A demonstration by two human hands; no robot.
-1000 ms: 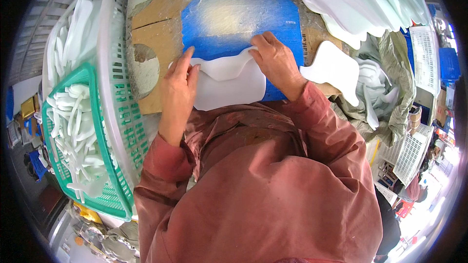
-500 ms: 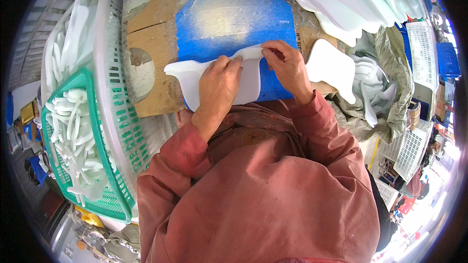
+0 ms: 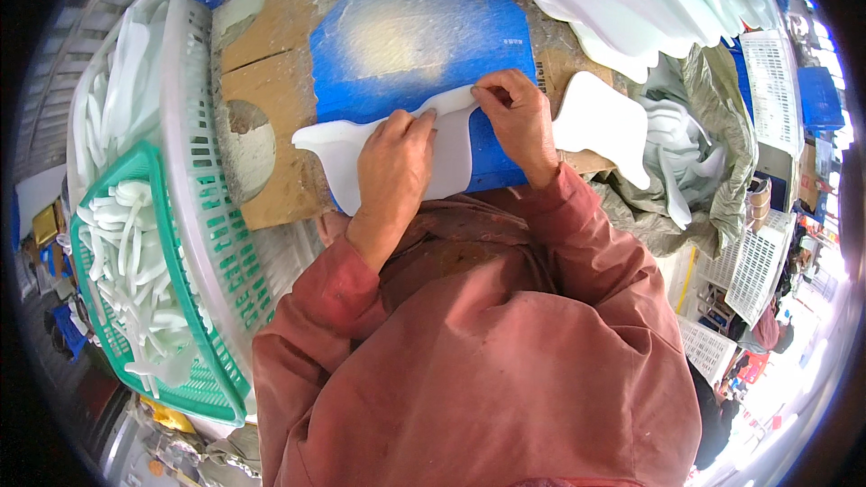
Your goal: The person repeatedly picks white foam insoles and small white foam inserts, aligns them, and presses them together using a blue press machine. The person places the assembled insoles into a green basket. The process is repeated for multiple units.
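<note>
A thin white foam-like sheet [image 3: 448, 165] with curved, flared edges lies at the near edge of the work surface, partly over a blue sheet [image 3: 424, 90]. A narrow raised strip runs along its far edge. My left hand [image 3: 395, 162] is closed over the middle of that edge, thumb and fingers pressing the strip. At the strip's right end, my right hand [image 3: 516, 117] pinches the corner between thumb and fingers. The palm side of both hands is hidden. Another white shaped sheet [image 3: 600, 122] lies just right of my right hand.
Stacked white sheets [image 3: 658, 0] stand at the far right. Below them, an open olive sack [image 3: 717, 171] holds white pieces. On the left, a green basket [image 3: 171, 261] full of white strips sits against a white crate [image 3: 203, 126]. Brown cardboard [image 3: 284, 72] covers the tabletop.
The whole view has shifted slightly, putting the table a little further left. Both hands keep their hold on the white sheet, with hardly any visible movement along its edge.
</note>
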